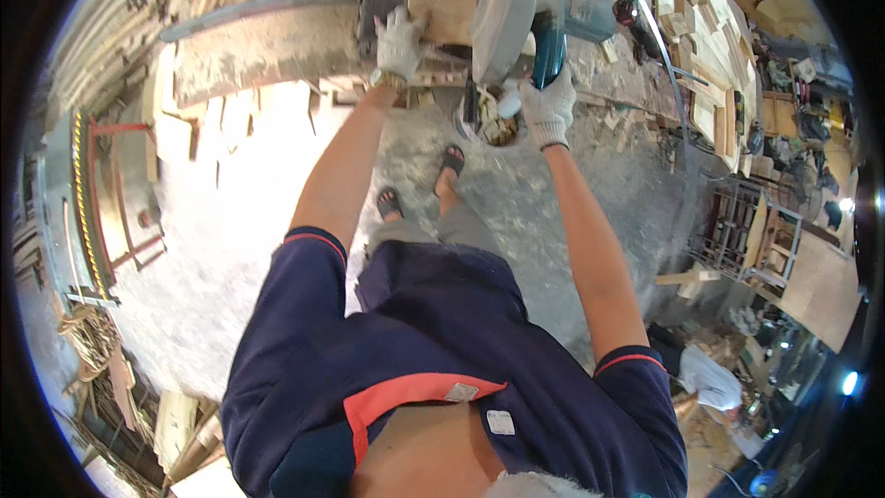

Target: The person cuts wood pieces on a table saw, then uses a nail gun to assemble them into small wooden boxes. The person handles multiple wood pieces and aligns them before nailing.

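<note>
A navy shirt with red trim [433,341] is filling the space nearest the camera. Farther out, a large saw [505,9] with a grey rounded guard is standing over the bench [267,51]; a short, pale-brown wood block [442,18] is lying just left of the guard, toward the bench's far edge. A dark bar [267,9] is running along that edge, while the dusty top is stretching leftward, giving room. The gloved left hand [399,48] is touching the block's left end, fingers loosely spread. The gloved right hand [548,111] is touching the saw's teal handle [550,53]; how tightly its fingers are curling cannot be told.
</note>
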`<move>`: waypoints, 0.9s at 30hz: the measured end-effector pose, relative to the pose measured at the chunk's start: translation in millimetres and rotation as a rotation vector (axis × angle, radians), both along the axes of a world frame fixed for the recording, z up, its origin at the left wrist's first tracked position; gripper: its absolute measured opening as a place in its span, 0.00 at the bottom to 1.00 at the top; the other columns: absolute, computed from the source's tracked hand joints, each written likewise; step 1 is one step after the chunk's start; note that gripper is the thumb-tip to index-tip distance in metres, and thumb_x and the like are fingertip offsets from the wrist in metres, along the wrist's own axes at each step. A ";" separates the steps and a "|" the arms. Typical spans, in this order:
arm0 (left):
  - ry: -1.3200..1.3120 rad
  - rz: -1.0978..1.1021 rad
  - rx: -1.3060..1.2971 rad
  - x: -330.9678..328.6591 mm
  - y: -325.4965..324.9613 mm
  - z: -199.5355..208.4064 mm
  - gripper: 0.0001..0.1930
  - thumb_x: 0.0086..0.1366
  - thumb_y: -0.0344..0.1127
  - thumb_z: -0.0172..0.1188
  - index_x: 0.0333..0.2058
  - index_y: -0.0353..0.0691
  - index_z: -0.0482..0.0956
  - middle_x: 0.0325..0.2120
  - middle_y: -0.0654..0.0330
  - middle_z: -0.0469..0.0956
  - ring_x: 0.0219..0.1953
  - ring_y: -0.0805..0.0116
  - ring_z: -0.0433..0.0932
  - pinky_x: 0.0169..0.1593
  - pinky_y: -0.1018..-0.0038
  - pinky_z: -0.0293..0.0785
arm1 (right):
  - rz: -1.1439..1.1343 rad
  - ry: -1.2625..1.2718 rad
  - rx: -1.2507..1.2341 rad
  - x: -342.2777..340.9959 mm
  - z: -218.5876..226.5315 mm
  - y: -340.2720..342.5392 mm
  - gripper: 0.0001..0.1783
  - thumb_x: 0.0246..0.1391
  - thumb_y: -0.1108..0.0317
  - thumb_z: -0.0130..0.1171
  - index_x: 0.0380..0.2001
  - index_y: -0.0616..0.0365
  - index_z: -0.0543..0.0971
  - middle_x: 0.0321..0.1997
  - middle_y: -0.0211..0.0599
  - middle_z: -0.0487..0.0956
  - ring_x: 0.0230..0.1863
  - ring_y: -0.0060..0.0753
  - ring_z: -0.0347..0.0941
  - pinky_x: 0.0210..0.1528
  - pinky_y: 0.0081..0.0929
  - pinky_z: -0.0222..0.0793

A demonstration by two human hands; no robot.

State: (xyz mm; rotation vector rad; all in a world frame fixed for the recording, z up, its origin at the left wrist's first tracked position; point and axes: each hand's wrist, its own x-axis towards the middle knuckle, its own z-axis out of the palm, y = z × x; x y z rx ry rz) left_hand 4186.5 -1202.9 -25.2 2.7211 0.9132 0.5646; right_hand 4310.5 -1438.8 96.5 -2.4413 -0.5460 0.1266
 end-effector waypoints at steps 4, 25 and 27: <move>-0.011 0.011 -0.057 12.6 -14.4 24.8 0.30 0.56 0.54 0.71 0.57 0.53 0.80 0.53 0.52 0.72 0.61 0.49 0.70 0.71 0.36 0.55 | 0.091 0.009 -0.028 28.5 93.4 -4.9 0.26 0.48 0.62 0.66 0.49 0.61 0.75 0.33 0.48 0.83 0.34 0.47 0.83 0.41 0.45 0.79; 0.153 -0.233 -0.143 158.5 -53.4 119.4 0.61 0.41 0.49 0.81 0.73 0.46 0.58 0.54 0.48 0.72 0.60 0.44 0.70 0.64 0.51 0.67 | 0.043 0.350 -0.028 275.0 -2.4 -33.8 0.32 0.54 0.46 0.66 0.47 0.66 0.75 0.42 0.60 0.84 0.47 0.59 0.82 0.51 0.50 0.78; 0.120 -0.280 0.000 177.9 -57.0 124.2 0.60 0.39 0.46 0.82 0.72 0.45 0.60 0.48 0.50 0.72 0.54 0.45 0.70 0.59 0.53 0.69 | 0.011 0.370 -0.025 277.5 -22.7 -30.3 0.35 0.51 0.47 0.68 0.50 0.67 0.74 0.46 0.62 0.83 0.50 0.61 0.81 0.52 0.50 0.77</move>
